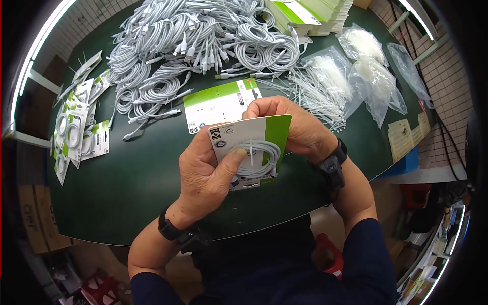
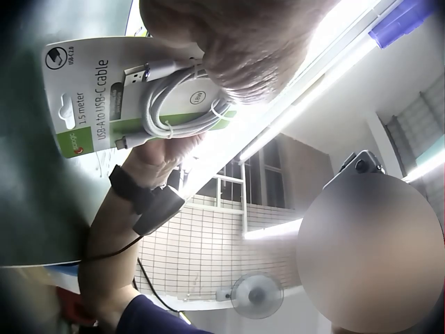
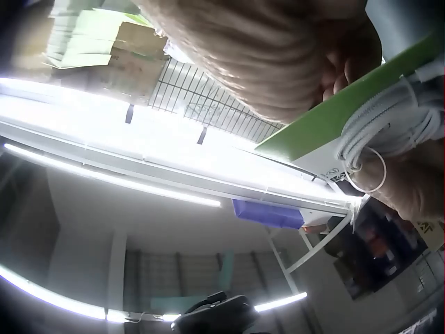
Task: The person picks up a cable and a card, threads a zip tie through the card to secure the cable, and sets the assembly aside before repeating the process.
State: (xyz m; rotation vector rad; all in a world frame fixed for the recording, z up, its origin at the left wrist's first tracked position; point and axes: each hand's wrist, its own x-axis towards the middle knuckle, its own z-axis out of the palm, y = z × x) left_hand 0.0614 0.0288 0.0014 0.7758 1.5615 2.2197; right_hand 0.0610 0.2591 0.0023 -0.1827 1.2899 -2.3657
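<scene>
Cable card (image 1: 262, 157) pinched in left hand (image 1: 206, 170), right hand (image 1: 305, 127) behind its green edge, honestly can't tell if gripping; bare tabletop (image 1: 117, 203) off left, right to the front edge.

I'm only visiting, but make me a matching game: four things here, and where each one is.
1. Raised card
2. Big cable pile
3. Loose white ties
4. Bunched carded cables

A. Right, by the clear bags
B. In the left hand's grip
C. Left end of the table
D. Table's far side

Pairs: 1-B; 2-D; 3-A; 4-C
</scene>
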